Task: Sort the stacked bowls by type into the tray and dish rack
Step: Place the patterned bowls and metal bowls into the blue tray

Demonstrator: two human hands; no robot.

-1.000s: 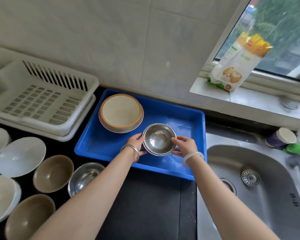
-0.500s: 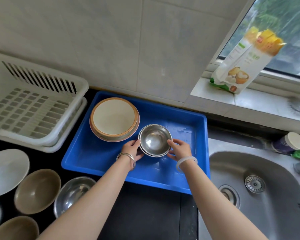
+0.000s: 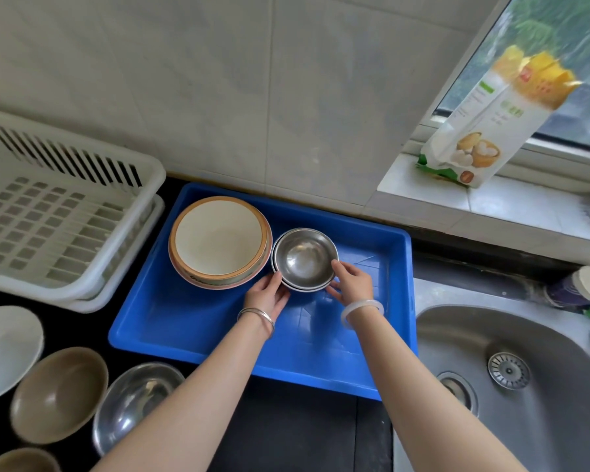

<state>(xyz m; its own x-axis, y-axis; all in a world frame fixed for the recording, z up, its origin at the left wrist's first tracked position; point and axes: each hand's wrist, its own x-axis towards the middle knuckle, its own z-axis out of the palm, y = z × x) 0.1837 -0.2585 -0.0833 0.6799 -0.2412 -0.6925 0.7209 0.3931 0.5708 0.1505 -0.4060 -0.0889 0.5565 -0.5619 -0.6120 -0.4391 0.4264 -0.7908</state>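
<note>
A small stack of steel bowls (image 3: 304,258) sits in the blue tray (image 3: 191,321), right beside a stack of cream bowls with orange rims (image 3: 218,241). My left hand (image 3: 268,294) grips the steel stack's near-left rim and my right hand (image 3: 351,282) grips its near-right rim. The white dish rack (image 3: 65,216) stands at the left with nothing in it. On the black counter at the lower left lie a white bowl (image 3: 7,349), a brown bowl (image 3: 58,393) and a larger steel bowl (image 3: 137,400). Another brown bowl (image 3: 21,461) is cut off by the bottom edge.
A steel sink (image 3: 511,386) with a drain lies right of the tray. A flour bag (image 3: 491,120) leans on the window sill at the upper right. A paper cup (image 3: 576,287) stands behind the sink. Tiled wall rises behind the tray.
Both hands have carried the steel bowl stack farther back in the tray, up against the cream bowls. The view has shifted nearer and left.
</note>
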